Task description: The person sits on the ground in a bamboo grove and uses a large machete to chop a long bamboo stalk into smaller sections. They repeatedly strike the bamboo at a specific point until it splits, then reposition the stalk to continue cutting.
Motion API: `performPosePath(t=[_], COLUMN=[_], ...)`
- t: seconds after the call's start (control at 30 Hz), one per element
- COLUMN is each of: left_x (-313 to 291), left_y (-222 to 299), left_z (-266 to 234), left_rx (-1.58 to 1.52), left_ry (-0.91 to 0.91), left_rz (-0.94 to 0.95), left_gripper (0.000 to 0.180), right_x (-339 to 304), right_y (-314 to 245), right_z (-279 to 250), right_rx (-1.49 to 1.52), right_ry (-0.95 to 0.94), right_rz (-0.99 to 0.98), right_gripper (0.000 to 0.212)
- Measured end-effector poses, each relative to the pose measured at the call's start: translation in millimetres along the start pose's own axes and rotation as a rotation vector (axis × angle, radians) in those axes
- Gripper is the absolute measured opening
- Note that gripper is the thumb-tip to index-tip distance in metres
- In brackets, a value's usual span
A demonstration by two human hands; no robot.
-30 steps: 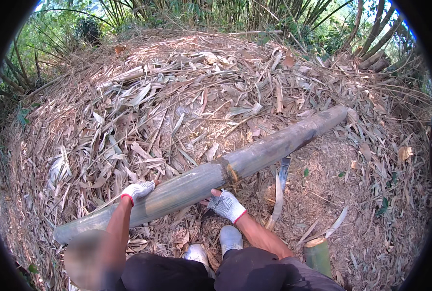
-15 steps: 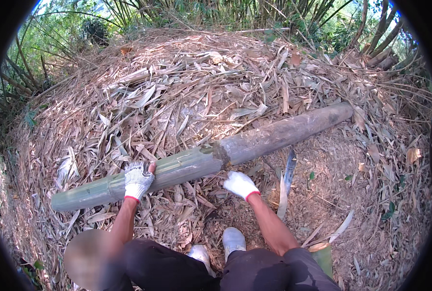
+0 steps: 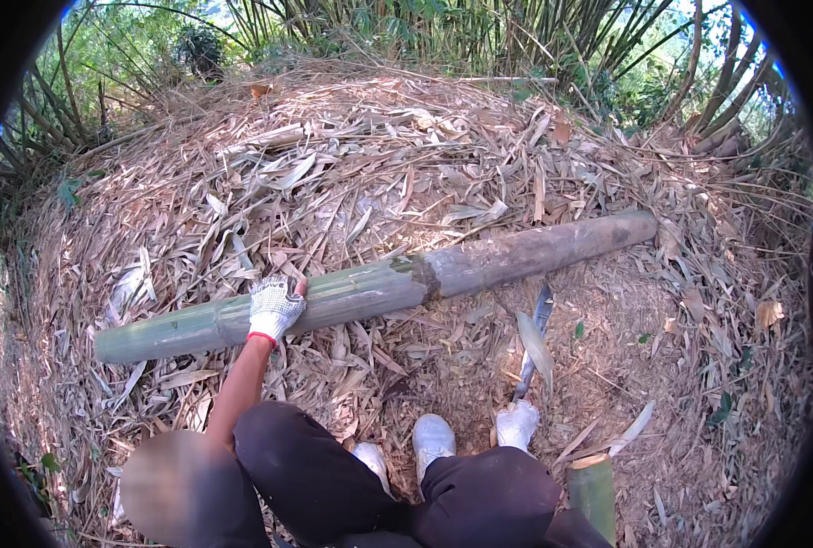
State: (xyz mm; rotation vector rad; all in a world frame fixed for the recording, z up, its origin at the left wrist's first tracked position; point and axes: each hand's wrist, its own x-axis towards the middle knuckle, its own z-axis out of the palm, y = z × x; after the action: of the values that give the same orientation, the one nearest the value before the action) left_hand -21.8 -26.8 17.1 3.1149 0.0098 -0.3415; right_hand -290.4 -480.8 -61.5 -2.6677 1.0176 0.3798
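Note:
A thick bamboo pole [image 3: 351,294] lies slantwise across the leaf litter, its far end toward the right. The left part is green; the right part is greyish brown, with a dark node ring between. My left hand [image 3: 276,308], in a white dotted glove with a red cuff, is closed over the pole's green part, thumb on the upper side. Low beside my right knee, my gloved right hand [image 3: 517,425] is closed at the near end of a machete [image 3: 542,309], whose dark blade lies pointing away. A dry leaf partly covers the blade; the hand hides the handle.
A cut green bamboo piece [image 3: 592,493] lies to the right of my right leg. My white shoes [image 3: 434,437] stand on the ground between pole and knees. Dry leaves and sheaths [image 3: 333,173] cover the slope; bamboo stems [image 3: 552,41] rise behind.
My right hand has moved from beside the pole down and right to the machete, closing on its near end. My left hand remains on the pole; the view has shifted slightly.

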Motion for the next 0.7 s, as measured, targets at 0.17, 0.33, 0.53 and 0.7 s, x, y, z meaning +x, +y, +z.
performPosePath(t=[0.17,0.33,0.53,0.7], left_x=[5,-2,-14,-10], left_y=[2,-9,3,-5], left_z=[-3,21,24,11], left_rx=[-0.02,-0.088,-0.178,-0.094], left_ry=[0.122,0.309,0.215,0.173], left_rz=[-0.038,-0.157,-0.09,0.05], left_gripper=[0.054,0.049,0.051,0.059], right_x=[21,15,-22,-49], right_y=[17,22,60,89], right_z=[10,-33,-98,-73], right_rx=[0.34,0.846,0.947,0.215], right_ry=[0.076,-0.201,-0.639,-0.247], right_rz=[0.038,0.248,0.469,0.25], right_gripper=[0.016,0.014,0.022,0.024])
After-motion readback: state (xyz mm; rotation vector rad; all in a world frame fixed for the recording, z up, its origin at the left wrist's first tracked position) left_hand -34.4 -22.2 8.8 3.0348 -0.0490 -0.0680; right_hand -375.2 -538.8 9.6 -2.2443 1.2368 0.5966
